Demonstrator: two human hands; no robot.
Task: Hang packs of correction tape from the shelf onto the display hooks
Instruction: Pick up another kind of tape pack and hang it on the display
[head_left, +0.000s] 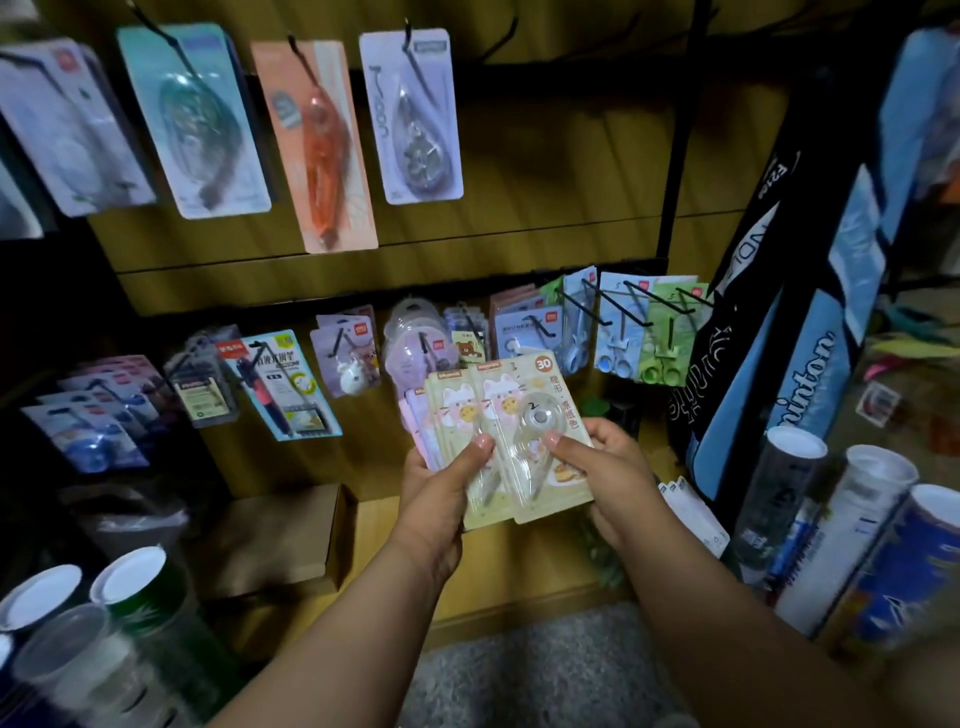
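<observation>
Several packs (524, 431), wooden shelf (374, 525), hooks (592, 301)

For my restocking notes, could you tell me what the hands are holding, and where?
Both hands grip a fanned stack of correction tape packs at the lower half: left hand on its left side, right hand on its right.

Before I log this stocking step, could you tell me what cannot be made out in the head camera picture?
- How many packs the left hand holds: the front yellow packs cover those behind.
- Hang holes of the held packs: too small and blurred to make out.
- Fingers of the right hand: hidden behind the packs, only the thumb shows.
- Print on the upper hanging packs: blurred.
- Tubes at right: cut off by the frame edge.
</observation>
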